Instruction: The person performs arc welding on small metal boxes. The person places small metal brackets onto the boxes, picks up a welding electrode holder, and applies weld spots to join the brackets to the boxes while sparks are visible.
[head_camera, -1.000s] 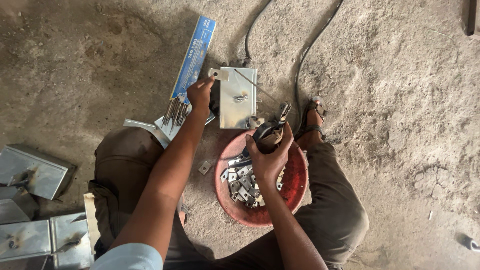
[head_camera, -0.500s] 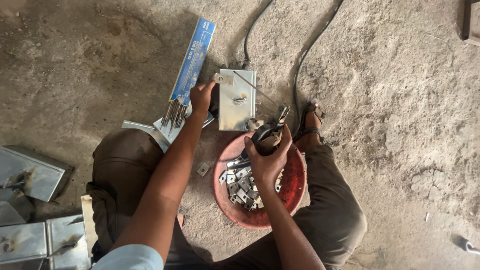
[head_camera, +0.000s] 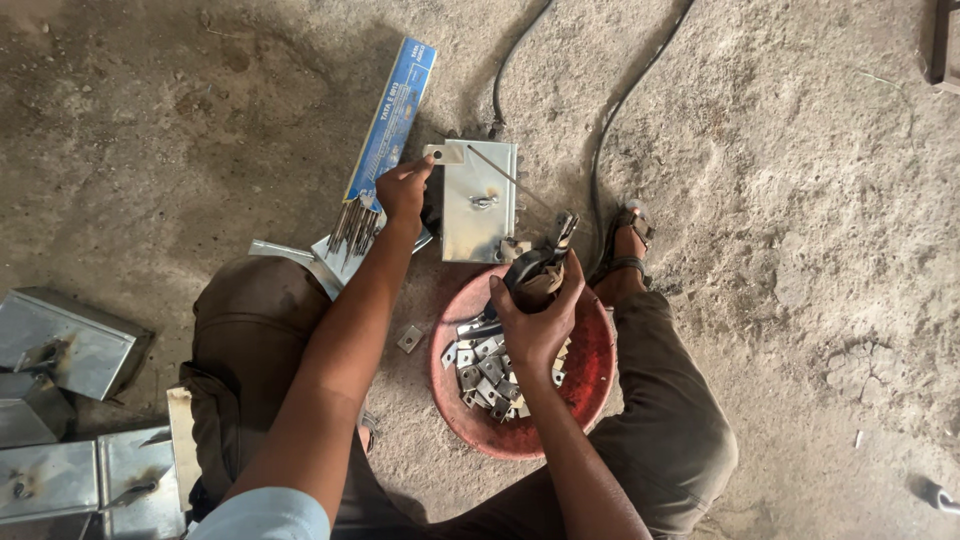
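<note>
Carefully, we are steadying the metal box (head_camera: 480, 205) with our left hand (head_camera: 403, 190), our right hand (head_camera: 535, 320) gripping the electrode holder (head_camera: 535, 268) just beside it; a firm grip should help.

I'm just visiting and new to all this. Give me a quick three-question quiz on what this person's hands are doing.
1. True or false: the left hand holds a small metal tab against the metal box.
2. What does the right hand grip?
A. a hammer
B. an electrode holder with a thin rod
C. a paintbrush
3. What lies in the red bowl?

Key:
1. True
2. B
3. Small metal pieces
</note>
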